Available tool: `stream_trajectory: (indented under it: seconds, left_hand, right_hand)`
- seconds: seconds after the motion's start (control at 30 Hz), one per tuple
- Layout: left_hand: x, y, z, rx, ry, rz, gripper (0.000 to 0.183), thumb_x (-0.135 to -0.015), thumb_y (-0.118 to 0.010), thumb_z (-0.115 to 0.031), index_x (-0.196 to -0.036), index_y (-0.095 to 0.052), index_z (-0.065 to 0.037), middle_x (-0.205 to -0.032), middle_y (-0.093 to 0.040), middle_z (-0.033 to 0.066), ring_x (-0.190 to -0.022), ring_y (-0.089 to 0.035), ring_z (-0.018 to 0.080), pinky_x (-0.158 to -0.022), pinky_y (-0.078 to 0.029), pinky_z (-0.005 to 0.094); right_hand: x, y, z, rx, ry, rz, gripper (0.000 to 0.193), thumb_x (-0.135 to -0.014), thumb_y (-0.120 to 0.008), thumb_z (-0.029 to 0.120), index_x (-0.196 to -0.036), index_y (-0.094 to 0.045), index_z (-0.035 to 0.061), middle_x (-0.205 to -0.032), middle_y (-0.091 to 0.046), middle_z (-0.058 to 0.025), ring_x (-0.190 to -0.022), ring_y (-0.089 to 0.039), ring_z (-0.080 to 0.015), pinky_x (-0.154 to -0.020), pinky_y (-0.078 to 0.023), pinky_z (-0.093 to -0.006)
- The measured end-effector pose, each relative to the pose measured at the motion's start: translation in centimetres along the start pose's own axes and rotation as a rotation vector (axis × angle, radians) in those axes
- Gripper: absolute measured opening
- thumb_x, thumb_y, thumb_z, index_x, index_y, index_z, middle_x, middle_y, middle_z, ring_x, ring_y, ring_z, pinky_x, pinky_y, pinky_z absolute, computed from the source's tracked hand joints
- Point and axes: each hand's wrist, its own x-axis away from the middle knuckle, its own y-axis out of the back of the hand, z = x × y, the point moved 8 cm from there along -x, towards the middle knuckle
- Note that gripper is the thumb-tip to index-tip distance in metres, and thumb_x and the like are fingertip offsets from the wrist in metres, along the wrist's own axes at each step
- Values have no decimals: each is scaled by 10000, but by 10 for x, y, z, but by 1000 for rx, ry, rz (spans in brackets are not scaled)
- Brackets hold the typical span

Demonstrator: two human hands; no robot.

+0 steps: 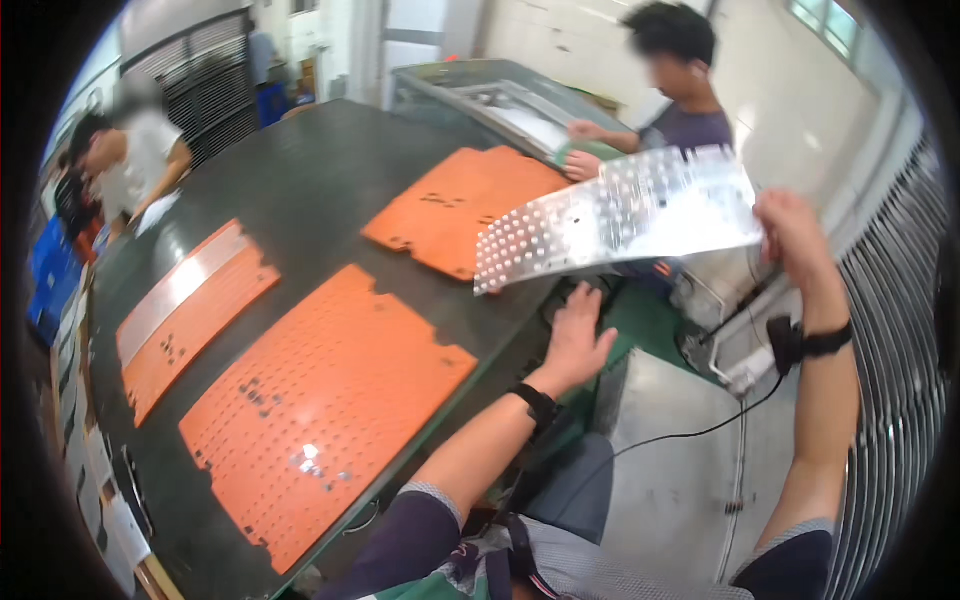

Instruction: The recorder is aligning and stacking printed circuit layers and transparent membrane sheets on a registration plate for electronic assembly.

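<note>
My right hand (795,235) pinches the right edge of a shiny silver metal sheet (625,220). Rows of round holes or dimples cover much of the sheet, most plainly at its left end. It is held up and tilted, its left end over the nearest corner of an orange panel (425,215). Below the sheet, by the table's right edge, my left hand (577,340) has its fingers spread and holds nothing. A large orange dimpled panel (330,390) with notched edges lies left of that hand, with small dark and shiny bits on it.
A narrower orange panel (195,315) lies farther left on the dark table (290,160). Across the table's far end, a person (690,115) works by a framed tray (490,85). Another person (150,150) stands far left. A metal-topped surface (680,440) and ribbed shutter (895,340) are at right.
</note>
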Motion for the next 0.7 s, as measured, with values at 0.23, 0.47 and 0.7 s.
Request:
stream_trajectory:
  seconds: [0.23, 0.47, 0.7]
  left_hand:
    - [99, -167, -27, -163, -284, 362, 729, -824, -629, -278, -1405, -342, 55, -1482, -249, 303, -1382, -221, 464, -1123, -155, 542]
    - [250, -280, -85, -112, -548, 1007, 849, -790, -657, -312, -1463, -254, 14, -1537, -133, 265, -1404, -143, 476, -1135, -141, 558]
    - [265, -336, -179, -187, -784, 1300, 633, -825, -644, -276, -1336, -441, 37, -1450, -335, 251, -1345, -315, 406, -1064, -280, 534]
  right_hand:
    - [266, 118, -282, -233, -498, -296, 118, -903, -577, 137, -876, -632, 36, -665, -601, -12, -536, -585, -94, -474, -501, -231]
    - [566, 98, -434, -476, -967, -683, 123, -920, -583, 140, -911, -634, 29, -736, -619, -33, -602, -610, -125, -561, -552, -290]
    - [784, 100, -511, -713, -1002, -1274, 127, -936, -590, 180, -998, -605, 69, -767, -593, -8, -643, -602, -134, -620, -570, -314]
